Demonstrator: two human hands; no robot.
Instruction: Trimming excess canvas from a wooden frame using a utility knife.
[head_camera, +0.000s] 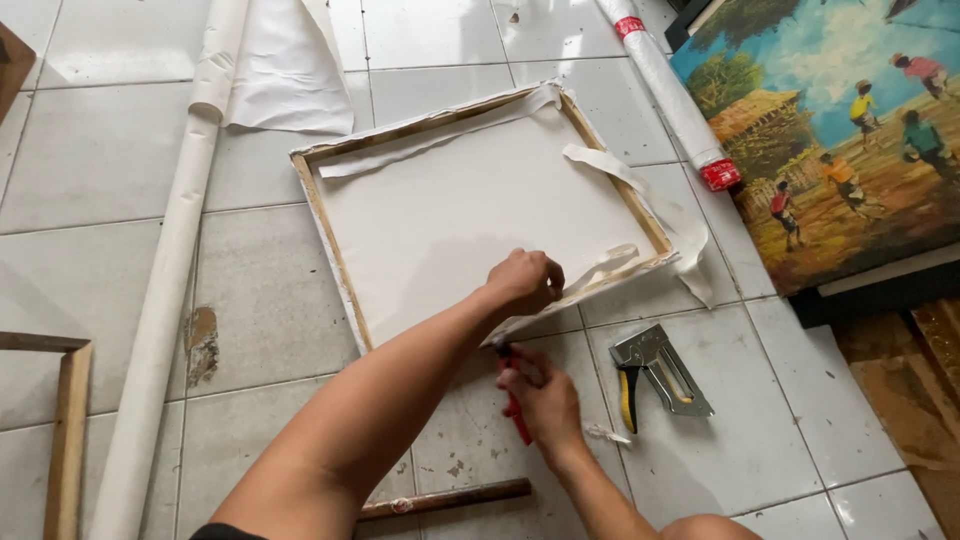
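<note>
Both hands work at the near edge of a white canvas (470, 215) on its wooden frame, lying on the tiled floor (100, 160). Left hand (525, 282) pinches the canvas edge; right hand (540, 398) grips red-handled pliers (514, 408). A staple gun (655, 372) lies just beside.

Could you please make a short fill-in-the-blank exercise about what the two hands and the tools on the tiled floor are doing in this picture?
1. The left hand pinches the white canvas at the near edge of the wooden ____.
2. The right hand grips a tool with ____ handles.
3. The metal staple gun lies on the ____, untouched.
4. The colourful painting leans at the upper ____ of the view.

Missing words: frame; red; floor; right
</note>
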